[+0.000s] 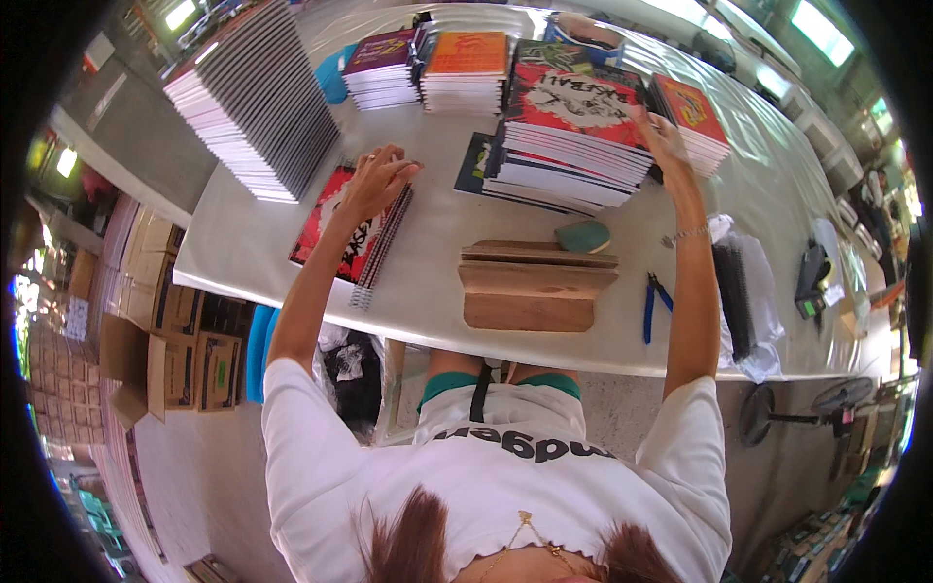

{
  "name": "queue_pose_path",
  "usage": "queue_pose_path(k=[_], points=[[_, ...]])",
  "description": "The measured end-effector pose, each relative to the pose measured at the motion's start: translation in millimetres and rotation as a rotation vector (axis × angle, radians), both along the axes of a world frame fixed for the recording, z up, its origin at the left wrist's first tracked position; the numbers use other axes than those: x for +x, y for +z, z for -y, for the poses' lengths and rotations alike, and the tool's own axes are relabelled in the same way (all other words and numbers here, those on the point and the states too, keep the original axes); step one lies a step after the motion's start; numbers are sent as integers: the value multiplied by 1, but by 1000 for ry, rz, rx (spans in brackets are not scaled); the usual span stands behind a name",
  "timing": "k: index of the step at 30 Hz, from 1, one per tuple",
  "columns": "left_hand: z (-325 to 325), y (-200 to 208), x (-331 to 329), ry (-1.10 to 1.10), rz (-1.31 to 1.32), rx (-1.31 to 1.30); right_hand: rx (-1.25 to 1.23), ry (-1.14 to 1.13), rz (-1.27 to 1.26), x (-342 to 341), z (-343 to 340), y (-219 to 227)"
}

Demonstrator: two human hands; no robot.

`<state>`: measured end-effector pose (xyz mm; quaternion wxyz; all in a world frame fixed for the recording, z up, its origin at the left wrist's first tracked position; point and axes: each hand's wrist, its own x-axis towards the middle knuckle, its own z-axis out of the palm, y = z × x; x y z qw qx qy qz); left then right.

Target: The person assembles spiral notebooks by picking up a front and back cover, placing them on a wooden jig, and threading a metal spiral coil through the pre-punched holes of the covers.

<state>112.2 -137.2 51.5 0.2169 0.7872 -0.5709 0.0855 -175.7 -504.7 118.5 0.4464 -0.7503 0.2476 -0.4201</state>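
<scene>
My left hand [374, 183] rests on a red, white and black spiral-bound notebook [328, 225] at the left of the table, its fingers loosely bent and apart over the upper part. The wire coil [381, 255] runs down the notebook's right side. Further right, my right hand [667, 146] is at the right edge of a tall pile of books, thumb on the top red-covered book [575, 105] and fingers at its side. A dark book [474, 165] sticks out from under that pile on the left.
A tall stack of spiral-bound books [255, 107] stands at the left. Behind are purple books [382, 68], orange books [465, 70] and red books [692, 117]. A wooden jig [530, 282], teal piece [583, 236], blue-handled pliers [649, 309] and bagged black coils [743, 291] lie nearer.
</scene>
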Motion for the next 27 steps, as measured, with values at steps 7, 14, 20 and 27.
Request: queue_pose_path(k=[7,14,20,27], points=[[-8,53,-81,-39,-77,-230,385,135,-191,-25,16,13],[-35,57,-144,15,-325,-484,180,-75,426,-84,-18,-28],[-50,20,-184,120,-669,-675,477,59,699,-147,-89,-60],[-46,-17,-199,194,-929,-788,509,114,668,-162,-144,-61]])
